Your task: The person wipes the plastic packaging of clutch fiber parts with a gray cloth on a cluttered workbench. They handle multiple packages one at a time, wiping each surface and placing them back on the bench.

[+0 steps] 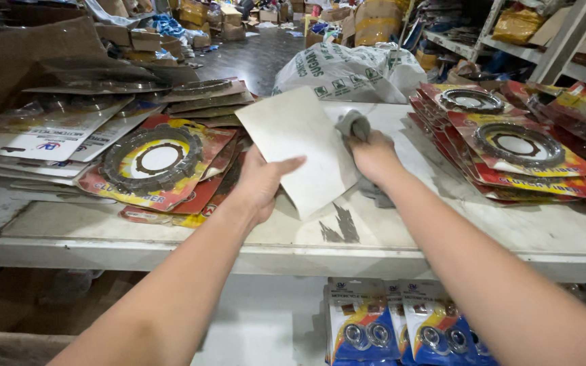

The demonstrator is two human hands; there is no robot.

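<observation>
Whitish card sheet (300,146), blank side up, pinched along its lower left edge by the left hand (260,184), thumb on top, fingers curled under. Held tilted just above the dusty white shelf (442,224), roughly mid-shelf. Right hand (374,157) closed around a grey rag (355,126), pressed against the sheet's right edge. Stacked left of the sheet: red and yellow carded ring plates (154,159), plus whiter cards further back. More red ring-plate packs (510,146) fanned out on the right. White printed sack (347,68) lying behind. Blue bearing packs (388,325) down on the lower shelf.
</observation>
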